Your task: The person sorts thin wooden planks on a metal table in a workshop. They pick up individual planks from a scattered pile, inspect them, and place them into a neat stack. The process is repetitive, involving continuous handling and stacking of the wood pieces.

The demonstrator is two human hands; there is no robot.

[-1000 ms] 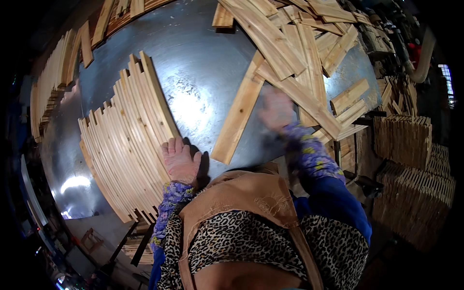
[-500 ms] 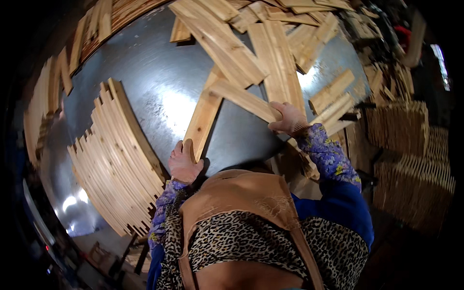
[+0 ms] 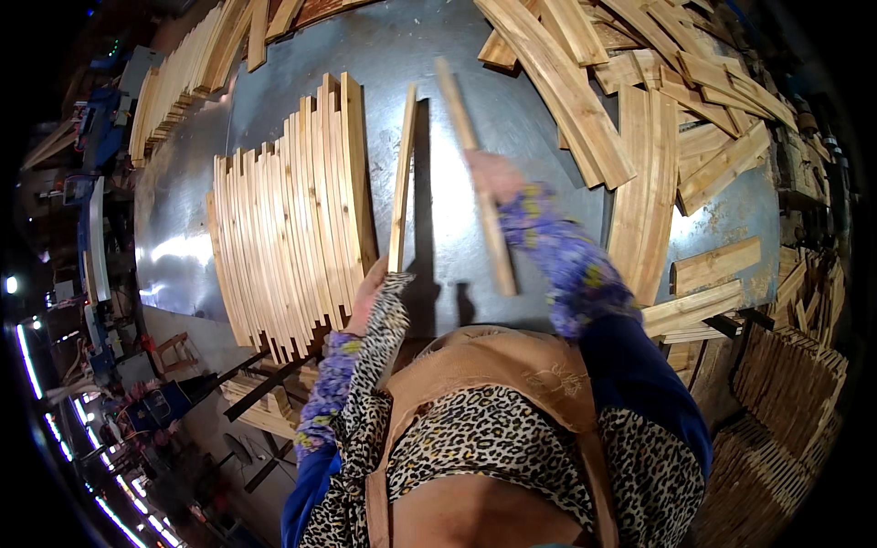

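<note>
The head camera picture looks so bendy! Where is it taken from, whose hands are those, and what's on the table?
There's no robot here, just a person using two hands. The camera sits on the person's head, looking down; its very wide lens bends straight edges.

The shiny grey table carries a neat row of pale wooden boards on the left and a jumbled heap of light-brown wooden boards on the right.

The right hand, which looks blurry, holds a long, narrow wooden board. The left hand is at the near end of a thin, pale wooden board; a black-and-cream spotted cloth partly hides that hand, so its grip is unclear.
</note>
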